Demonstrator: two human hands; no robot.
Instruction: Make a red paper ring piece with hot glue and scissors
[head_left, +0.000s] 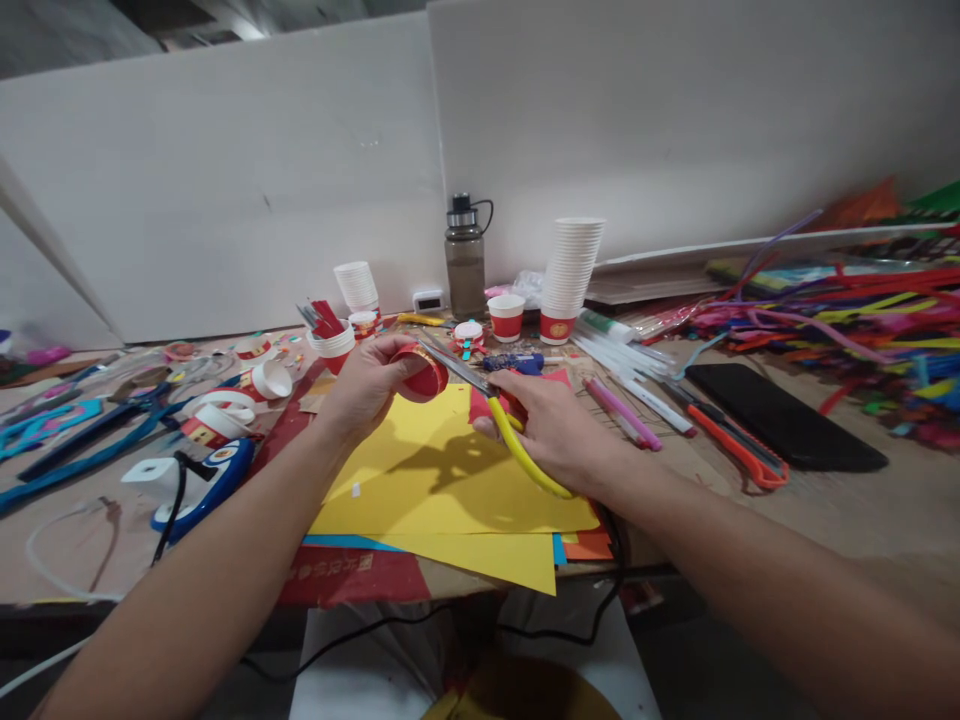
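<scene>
My left hand [371, 375] pinches a red, ring-like piece of a paper cup [427, 380] with a pale rim. My right hand [555, 425] is wrapped round the yellow handle of a pair of scissors [519, 455]. The blades point left and reach the upper edge of the red piece; I cannot tell whether they are biting into it. Below both hands lie yellow paper sheets [390, 500], with a small red scrap on them under the scissors.
A tall stack of paper cups [571, 275], a bottle [466, 260] and a cup of red sticks [330, 345] stand at the back. To the right lie a phone [784, 415], a utility knife [739, 440] and colourful pipe cleaners [840, 320]. A power strip [214, 485] is left.
</scene>
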